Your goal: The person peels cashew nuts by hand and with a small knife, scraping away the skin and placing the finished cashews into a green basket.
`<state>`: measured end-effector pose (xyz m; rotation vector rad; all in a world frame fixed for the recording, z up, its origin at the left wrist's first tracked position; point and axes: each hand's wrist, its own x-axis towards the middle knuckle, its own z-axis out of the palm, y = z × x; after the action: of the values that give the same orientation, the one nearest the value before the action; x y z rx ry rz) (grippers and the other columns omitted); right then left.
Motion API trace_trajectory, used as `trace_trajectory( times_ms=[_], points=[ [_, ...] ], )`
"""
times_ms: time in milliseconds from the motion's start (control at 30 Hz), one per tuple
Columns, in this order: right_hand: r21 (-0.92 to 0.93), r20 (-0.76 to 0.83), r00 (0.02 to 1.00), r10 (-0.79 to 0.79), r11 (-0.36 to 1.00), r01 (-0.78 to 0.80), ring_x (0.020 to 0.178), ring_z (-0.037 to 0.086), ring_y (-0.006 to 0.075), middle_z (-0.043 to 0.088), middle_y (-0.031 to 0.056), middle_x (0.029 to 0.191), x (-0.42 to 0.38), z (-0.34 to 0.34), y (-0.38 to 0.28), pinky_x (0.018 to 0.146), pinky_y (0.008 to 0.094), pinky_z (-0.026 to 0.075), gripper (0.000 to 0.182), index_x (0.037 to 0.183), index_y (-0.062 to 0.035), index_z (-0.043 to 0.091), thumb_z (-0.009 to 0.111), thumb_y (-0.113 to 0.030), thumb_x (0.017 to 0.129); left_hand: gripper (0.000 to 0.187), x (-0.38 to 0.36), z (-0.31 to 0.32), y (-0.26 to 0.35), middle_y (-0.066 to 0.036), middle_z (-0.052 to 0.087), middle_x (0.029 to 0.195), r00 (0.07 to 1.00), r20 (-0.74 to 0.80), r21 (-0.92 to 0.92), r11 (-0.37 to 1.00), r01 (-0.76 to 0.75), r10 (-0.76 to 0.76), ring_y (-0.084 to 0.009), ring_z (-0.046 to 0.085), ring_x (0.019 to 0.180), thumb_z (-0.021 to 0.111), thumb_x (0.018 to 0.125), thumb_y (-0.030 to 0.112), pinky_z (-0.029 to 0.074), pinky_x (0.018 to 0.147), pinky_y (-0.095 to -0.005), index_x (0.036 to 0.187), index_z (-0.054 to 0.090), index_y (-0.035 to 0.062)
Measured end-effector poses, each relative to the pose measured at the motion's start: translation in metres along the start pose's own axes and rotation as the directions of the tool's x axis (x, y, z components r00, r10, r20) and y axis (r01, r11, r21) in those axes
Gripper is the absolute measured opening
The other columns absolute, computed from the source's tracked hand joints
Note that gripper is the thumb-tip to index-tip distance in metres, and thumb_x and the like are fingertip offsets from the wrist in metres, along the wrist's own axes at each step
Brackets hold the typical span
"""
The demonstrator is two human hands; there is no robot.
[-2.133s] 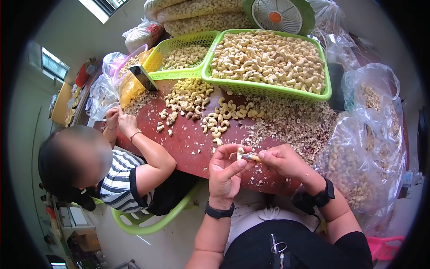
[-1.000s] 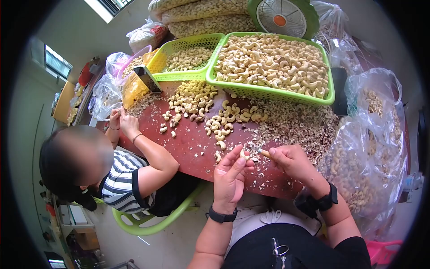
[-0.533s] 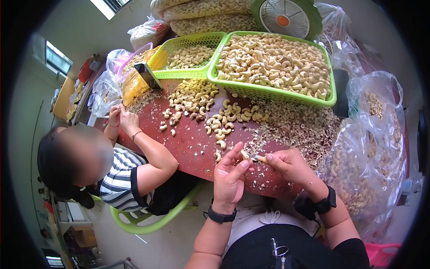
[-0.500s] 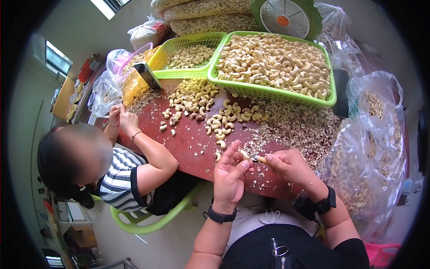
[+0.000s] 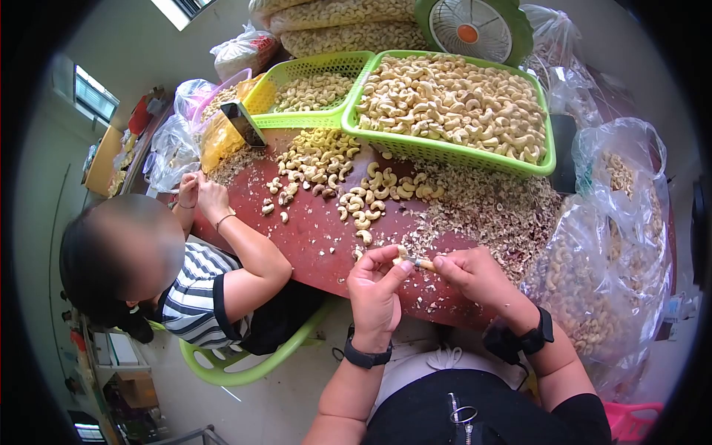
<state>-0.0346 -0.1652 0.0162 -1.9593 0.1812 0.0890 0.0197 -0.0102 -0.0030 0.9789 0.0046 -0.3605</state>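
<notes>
My left hand (image 5: 373, 291) pinches a pale cashew nut (image 5: 401, 254) between thumb and fingertips above the near edge of the red table (image 5: 315, 233). My right hand (image 5: 472, 274) grips a small peeling knife (image 5: 420, 262) whose tip touches the nut. Both wrists wear black bands. Peeled cashews (image 5: 367, 200) lie loose on the table just beyond my hands, and a heap of skin scraps (image 5: 493, 208) spreads to the right.
Two green baskets of cashews (image 5: 452, 100) (image 5: 308, 93) stand at the table's far side, a fan (image 5: 469, 26) behind them. Clear bags of nuts (image 5: 608, 245) crowd the right. At left a person in a striped shirt (image 5: 196, 297) sits on a green chair, hands at the table edge.
My left fingers, spread upward before, have curled around the nut. Both hands stay close together at the table edge with the knife again on the nut.
</notes>
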Motion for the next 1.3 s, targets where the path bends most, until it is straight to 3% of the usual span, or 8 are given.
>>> trace_trajectory(
  times_ms=[300, 633, 800, 867, 933, 1033, 1100, 1300],
  points=[
    [0.082, 0.045, 0.995, 0.09, 0.992, -0.094, 0.046, 0.045, 0.0097, 0.052, 0.0043, 0.051, 0.0, -0.004, -0.003, 0.046, 0.027, 0.038, 0.036, 0.067, -0.0002, 0.06, 0.049, -0.03, 0.085, 0.023, -0.001, -0.005, 0.006, -0.01, 0.058, 0.084, 0.989, 0.091, 0.007, 0.993, 0.121, -0.121, -0.0162, 0.058, 0.072, 0.057, 0.071, -0.01, 0.05, 0.065, -0.0263, 0.091, 0.05, -0.0005],
    [0.105, 0.106, 0.99, 0.096, 0.989, -0.107, 0.045, 0.042, 0.0065, 0.048, -0.0001, 0.048, 0.0, -0.004, -0.004, 0.043, 0.0237, 0.033, 0.04, 0.064, -0.002, 0.06, 0.047, -0.033, 0.086, 0.023, 0.0, -0.005, 0.002, -0.008, 0.056, 0.079, 0.999, 0.046, -0.029, 0.999, 0.017, -0.016, -0.0134, 0.056, 0.07, 0.059, 0.068, -0.011, 0.048, 0.064, -0.0248, 0.087, 0.051, -0.0016],
    [0.135, 0.085, 0.991, 0.103, 0.984, -0.114, 0.042, 0.04, 0.0045, 0.045, -0.0024, 0.047, -0.001, -0.003, 0.001, 0.039, 0.0207, 0.03, 0.042, 0.061, -0.0029, 0.058, 0.046, -0.034, 0.087, 0.02, -0.001, -0.013, 0.004, -0.009, 0.056, 0.08, 0.987, 0.096, 0.007, 0.992, 0.128, -0.128, -0.016, 0.057, 0.07, 0.057, 0.069, -0.012, 0.049, 0.064, -0.0271, 0.083, 0.05, 0.0007],
    [0.114, 0.145, 0.972, 0.185, 0.973, -0.202, 0.046, 0.042, 0.0072, 0.049, 0.0014, 0.049, 0.0, -0.006, -0.001, 0.044, 0.0252, 0.034, 0.042, 0.063, -0.0011, 0.059, 0.046, -0.033, 0.086, 0.019, -0.001, -0.017, 0.005, -0.009, 0.056, 0.08, 0.982, 0.119, 0.015, 0.989, 0.145, -0.146, -0.016, 0.056, 0.068, 0.056, 0.069, -0.01, 0.048, 0.062, -0.0272, 0.083, 0.049, 0.0012],
    [0.136, 0.095, 0.979, 0.178, 0.972, -0.19, 0.046, 0.042, 0.0071, 0.049, 0.0009, 0.048, 0.001, -0.009, 0.005, 0.044, 0.025, 0.034, 0.042, 0.062, -0.0014, 0.059, 0.046, -0.033, 0.086, 0.018, -0.002, -0.019, 0.007, -0.01, 0.055, 0.079, 0.977, 0.139, 0.024, 0.987, 0.158, -0.16, -0.0161, 0.056, 0.066, 0.056, 0.07, -0.009, 0.048, 0.059, -0.0273, 0.082, 0.049, 0.0016],
    [0.148, 0.038, 0.99, 0.139, 0.979, -0.143, 0.046, 0.042, 0.0069, 0.048, -0.0001, 0.048, 0.001, -0.012, 0.008, 0.044, 0.0246, 0.034, 0.042, 0.061, -0.0018, 0.058, 0.045, -0.033, 0.087, 0.017, -0.005, -0.016, 0.012, -0.009, 0.056, 0.076, 0.952, 0.208, -0.046, 0.97, 0.238, -0.224, -0.0147, 0.055, 0.063, 0.056, 0.071, -0.007, 0.047, 0.058, -0.0247, 0.085, 0.048, 0.0009],
    [0.14, 0.032, 0.994, 0.1, 0.985, -0.104, 0.046, 0.042, 0.0069, 0.047, -0.0005, 0.048, 0.001, -0.012, 0.007, 0.044, 0.0243, 0.034, 0.042, 0.06, -0.002, 0.058, 0.045, -0.032, 0.087, 0.015, -0.006, -0.013, 0.016, -0.009, 0.056, 0.078, 0.931, 0.23, -0.213, 0.919, 0.333, -0.284, -0.0152, 0.054, 0.065, 0.053, 0.078, 0.0, 0.046, 0.057, -0.0259, 0.092, 0.048, 0.0023],
    [0.207, 0.03, 0.992, 0.122, 0.97, -0.125, 0.046, 0.042, 0.0069, 0.047, -0.0004, 0.048, 0.0, -0.014, 0.004, 0.044, 0.0236, 0.034, 0.041, 0.06, -0.0023, 0.058, 0.045, -0.031, 0.087, 0.023, -0.005, -0.012, 0.023, -0.01, 0.055, 0.078, 0.905, 0.237, -0.326, 0.849, 0.416, -0.353, -0.016, 0.051, 0.063, 0.042, 0.086, 0.011, 0.042, 0.055, -0.0279, 0.107, 0.046, 0.002]
  ],
)
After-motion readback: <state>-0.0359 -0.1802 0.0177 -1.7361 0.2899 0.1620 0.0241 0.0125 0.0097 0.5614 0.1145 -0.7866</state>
